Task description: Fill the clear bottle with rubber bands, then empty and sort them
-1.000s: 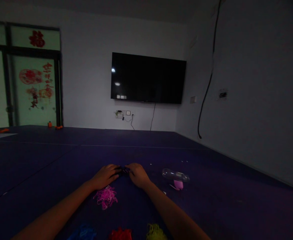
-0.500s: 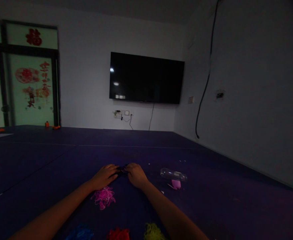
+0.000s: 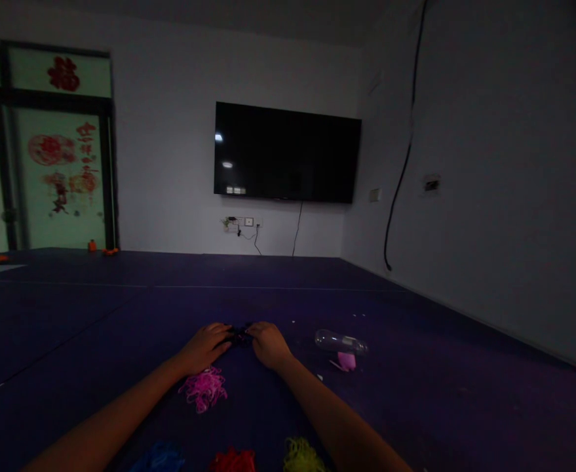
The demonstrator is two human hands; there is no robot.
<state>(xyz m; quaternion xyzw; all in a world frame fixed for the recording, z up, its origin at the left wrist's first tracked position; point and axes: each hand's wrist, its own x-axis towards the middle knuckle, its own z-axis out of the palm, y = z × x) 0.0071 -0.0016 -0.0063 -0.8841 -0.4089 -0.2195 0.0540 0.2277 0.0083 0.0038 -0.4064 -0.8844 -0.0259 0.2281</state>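
Note:
A small clump of dark bands (image 3: 240,335) lies on the purple tabletop between my two hands, too dim to make out in detail. My left hand (image 3: 206,346) reaches it from the left, thumb and fingers apart around its edge. From the other side, my right hand (image 3: 268,344) has its fingers bent down onto the clump. Close below my left wrist is a loose pile of thin pink bands (image 3: 204,389). Nearer to me are piles of blue bands (image 3: 158,457), red bands (image 3: 233,461) and yellow bands (image 3: 301,455), cut off by the lower picture edge.
A clear plastic bottle (image 3: 341,342) lies on its side right of my hands, with a pink piece (image 3: 346,362) beside it. White scraps dot the purple tabletop (image 3: 445,367). Small orange objects (image 3: 110,252) stand at the far left edge. A television (image 3: 288,154) hangs on the wall.
My hands stay almost in place at the dark clump; their fingers shift slightly. A bit of pink seen between them before shows less now. The view has tilted a little.

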